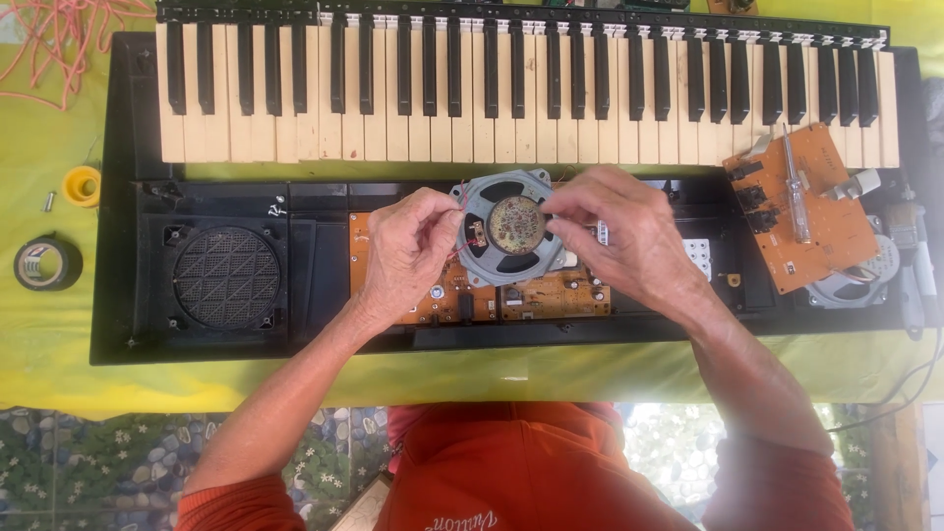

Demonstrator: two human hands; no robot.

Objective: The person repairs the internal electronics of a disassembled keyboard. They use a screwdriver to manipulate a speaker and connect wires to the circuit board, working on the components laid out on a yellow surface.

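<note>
While an orange-sleeved person leans over an opened electronic keyboard (118, 197), both hands hold a small round loudspeaker (511, 228) above its exposed orange circuit board (551, 293). Closed fingers of the left hand (408, 251) pinch what appears to be a thin wire at the speaker's left rim; the right hand (619, 231) grips the right rim. Farther out lie a speaker grille (226, 277), a loose board carrying a screwdriver (795, 192), black tape (46, 263), and the keys (472, 98).
</note>
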